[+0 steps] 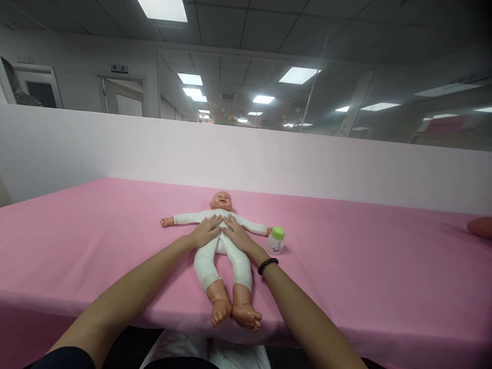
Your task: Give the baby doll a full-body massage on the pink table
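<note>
A baby doll (222, 246) with a white cloth body lies on its back on the pink-covered table (365, 266), head away from me, arms spread wide and feet near the front edge. My left hand (206, 230) rests flat on the left side of its torso, fingers extended. On the torso's right side lies my right hand (237, 232), also flat, with a dark beaded band on the wrist. The fingertips of both hands are close together on the chest. Beside the doll's hand on the right stands a small white bottle (275, 242) with a green cap.
A low white partition (246, 159) runs behind the table, with glass above it. At the far right edge, a reddish-brown rounded object (480, 227) is partly in view. Part of a person in striped clothing (26, 99) shows at the far left.
</note>
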Tool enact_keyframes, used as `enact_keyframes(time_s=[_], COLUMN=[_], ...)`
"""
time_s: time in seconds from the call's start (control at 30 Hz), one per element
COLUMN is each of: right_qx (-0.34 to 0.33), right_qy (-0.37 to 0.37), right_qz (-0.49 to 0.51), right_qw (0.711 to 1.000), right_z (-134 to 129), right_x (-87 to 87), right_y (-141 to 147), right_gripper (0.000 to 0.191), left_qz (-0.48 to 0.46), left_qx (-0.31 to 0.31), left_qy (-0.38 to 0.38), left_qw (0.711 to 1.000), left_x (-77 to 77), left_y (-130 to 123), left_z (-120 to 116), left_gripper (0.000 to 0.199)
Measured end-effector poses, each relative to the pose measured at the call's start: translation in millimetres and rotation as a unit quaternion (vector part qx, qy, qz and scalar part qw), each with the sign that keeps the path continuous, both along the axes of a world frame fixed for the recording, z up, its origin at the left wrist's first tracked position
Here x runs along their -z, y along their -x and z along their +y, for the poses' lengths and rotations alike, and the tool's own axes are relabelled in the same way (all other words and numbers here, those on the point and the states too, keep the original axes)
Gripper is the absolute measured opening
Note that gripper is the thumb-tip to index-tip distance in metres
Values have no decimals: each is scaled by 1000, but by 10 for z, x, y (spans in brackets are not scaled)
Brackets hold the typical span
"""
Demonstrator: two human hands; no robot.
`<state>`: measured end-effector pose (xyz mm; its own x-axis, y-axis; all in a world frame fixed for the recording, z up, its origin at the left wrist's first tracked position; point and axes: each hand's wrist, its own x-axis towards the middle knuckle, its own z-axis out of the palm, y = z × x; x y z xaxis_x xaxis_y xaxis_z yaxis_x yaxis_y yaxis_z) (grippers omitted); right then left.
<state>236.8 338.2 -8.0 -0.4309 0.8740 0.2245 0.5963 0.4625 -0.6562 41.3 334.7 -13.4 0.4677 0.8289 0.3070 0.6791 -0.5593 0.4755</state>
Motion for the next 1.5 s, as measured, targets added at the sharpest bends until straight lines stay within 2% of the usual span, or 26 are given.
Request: enact_keyframes(time_s=[0.1,0.17,0.23,0.33,0.4,0.47,0.57,0.63,0.7,0.8,0.87,0.97,1.03,1.1,1.27,1.37,1.43,1.5], right_qx=[50,74,96,98,67,24,-25,-17,34,132,180,217,242,277,350,387,418,433], right_qy=[41,39,-1,-75,-100,-98,-45,-9,10,2,-10,1,11,19,37,-22,-55,-44], right_qz=[-33,-59,-78,-78,-48,-8,18,-9,-60,-142,-196,-268,-282,-271,-240,-222,-172,-82], right_qw=[997,995,992,989,992,995,998,1000,998,981,964,939,928,922,905,895,890,897], right_z=[-19,-69,-135,-208,-202,-141,14,116,195,268,303,348,367,371,350,335,338,361], right_x=[-19,-57,-106,-157,-147,-101,-7,42,72,97,104,93,73,50,17,20,27,37], right_y=[11,23,30,31,24,9,-38,-99,-190,-370,-497,-664,-761,-849,-983,-994,-998,-1011], right_gripper=[78,81,72,43,36,44,56,58,61,64,62,60,64,61,44,42,43,52], left_qz=[19,33,52,83,75,32,-23,-12,18,69,116,195,225,235,201,159,91,-22], left_qx=[-68,-101,-137,-167,-142,-77,2,0,-34,-102,-142,-187,-217,-250,-335,-415,-463,-482], left_qy=[50,30,-11,-72,-95,-107,-78,-35,8,45,26,-34,-45,-30,2,-5,-16,-33], left_qw=[996,994,989,980,982,991,997,999,999,991,983,962,949,939,920,896,882,875], left_x=[10,-35,-110,-208,-219,-180,-77,-20,17,59,94,132,122,82,16,64,111,151], left_y=[-18,-55,-99,-138,-133,-105,-31,35,118,294,446,679,805,903,1111,1208,1230,1215], left_z=[2,-54,-137,-243,-262,-229,-108,-5,95,215,269,311,317,311,309,332,351,378], left_gripper=[69,69,57,38,33,33,47,58,65,69,66,63,64,62,48,40,40,50])
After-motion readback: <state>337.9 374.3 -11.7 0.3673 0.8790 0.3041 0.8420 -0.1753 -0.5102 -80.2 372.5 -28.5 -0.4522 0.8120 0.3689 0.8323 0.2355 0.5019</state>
